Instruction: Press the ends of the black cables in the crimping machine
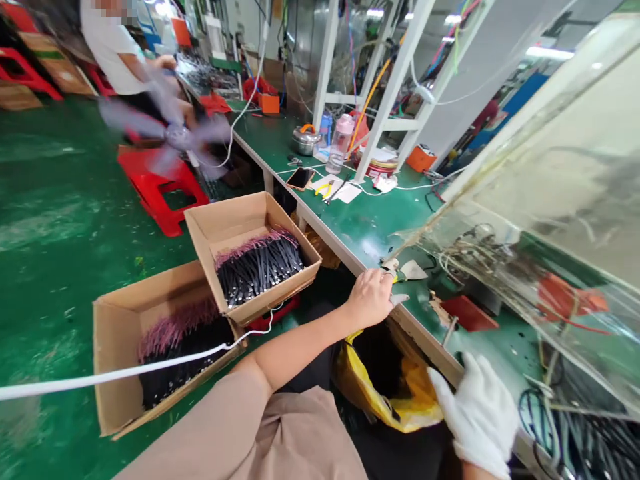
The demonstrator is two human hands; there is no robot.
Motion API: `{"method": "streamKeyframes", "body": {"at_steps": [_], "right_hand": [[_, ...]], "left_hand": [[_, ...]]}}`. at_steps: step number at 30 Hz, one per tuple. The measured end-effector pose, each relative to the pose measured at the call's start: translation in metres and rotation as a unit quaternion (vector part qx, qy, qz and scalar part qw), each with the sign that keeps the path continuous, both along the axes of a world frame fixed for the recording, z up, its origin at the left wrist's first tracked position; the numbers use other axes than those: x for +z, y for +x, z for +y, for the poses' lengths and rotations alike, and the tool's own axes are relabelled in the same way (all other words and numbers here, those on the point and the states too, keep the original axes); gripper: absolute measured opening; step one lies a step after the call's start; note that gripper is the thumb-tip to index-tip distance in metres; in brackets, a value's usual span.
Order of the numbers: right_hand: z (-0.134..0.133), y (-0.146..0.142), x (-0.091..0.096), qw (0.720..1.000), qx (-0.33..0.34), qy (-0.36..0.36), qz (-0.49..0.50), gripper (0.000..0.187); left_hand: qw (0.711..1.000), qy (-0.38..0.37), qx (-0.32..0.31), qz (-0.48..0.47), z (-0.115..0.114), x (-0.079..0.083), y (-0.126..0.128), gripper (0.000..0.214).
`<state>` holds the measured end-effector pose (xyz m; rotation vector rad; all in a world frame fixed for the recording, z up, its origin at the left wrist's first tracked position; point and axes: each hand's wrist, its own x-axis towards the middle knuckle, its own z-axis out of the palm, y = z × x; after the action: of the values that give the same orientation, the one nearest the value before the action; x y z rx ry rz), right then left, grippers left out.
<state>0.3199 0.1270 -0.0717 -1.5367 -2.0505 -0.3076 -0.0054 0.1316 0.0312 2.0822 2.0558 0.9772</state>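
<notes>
Two hands, one person. Left hand (pixel 370 297), bare apart from a pale cover on the thumb, at the near edge of the green workbench (pixel 370 223); fingers bent, can't tell if they're clamped on anything. Two pale scraps (pixel 413 270) just beyond its fingertips. Right hand (pixel 480 407), white glove, near right: thumb and fingers apart, nothing seen in the grip. One yellow bag (pixel 420 407), mouth open, below the bench edge between the hands; dark inside, contents not readable.

Two cardboard boxes (pixel 233 223) on the left, one farther and higher, one nearer and lower. Both hold black cables (pixel 260 270) with pinkish ends, too many to count. One white cord (pixel 150 370) crosses in front of the near box. One more pile of dark cables (pixel 590 433), near right, uncounted.

On the bench: one red block (pixel 470 313) right of the left hand; farther off, one phone (pixel 301 178), one yellow-handled pliers (pixel 324 188), one metal kettle (pixel 306 140), one pink-lidded bottle (pixel 341 143).

Far left: one fan (pixel 177 137), blades blurred, before one red stool (pixel 143 170); one other person (pixel 113 53) in a white top.
</notes>
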Motion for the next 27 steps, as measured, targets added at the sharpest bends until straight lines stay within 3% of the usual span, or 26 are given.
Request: {"method": "streamKeyframes", "body": {"at_steps": [3,7,12,16,21,27], "right_hand": [[-0.007,-0.011,-0.027,0.996,-0.013,0.08,-0.033,0.079],[-0.008,-0.02,-0.034,0.992,-0.059,0.1,-0.059,0.075],[-0.004,-0.032,-0.027,0.987,-0.089,0.117,-0.065,0.066],[-0.006,-0.048,-0.023,0.981,-0.111,0.148,-0.06,0.061],[-0.007,-0.054,-0.019,0.981,-0.109,0.152,-0.054,0.06],[-0.006,-0.06,-0.017,0.976,-0.114,0.18,-0.042,0.058]], "left_hand": [[1.0,-0.003,-0.011,0.0,0.029,-0.01,0.02,0.032],[1.0,-0.001,-0.019,-0.02,0.052,-0.026,0.019,0.029],[0.998,0.015,-0.024,-0.05,0.045,-0.04,-0.02,0.029],[0.996,0.026,-0.031,-0.077,0.027,-0.039,-0.038,0.029],[0.992,0.046,-0.05,-0.102,0.035,-0.03,-0.017,0.031],[0.985,0.074,-0.053,-0.147,0.051,-0.036,0.005,0.033]]}}
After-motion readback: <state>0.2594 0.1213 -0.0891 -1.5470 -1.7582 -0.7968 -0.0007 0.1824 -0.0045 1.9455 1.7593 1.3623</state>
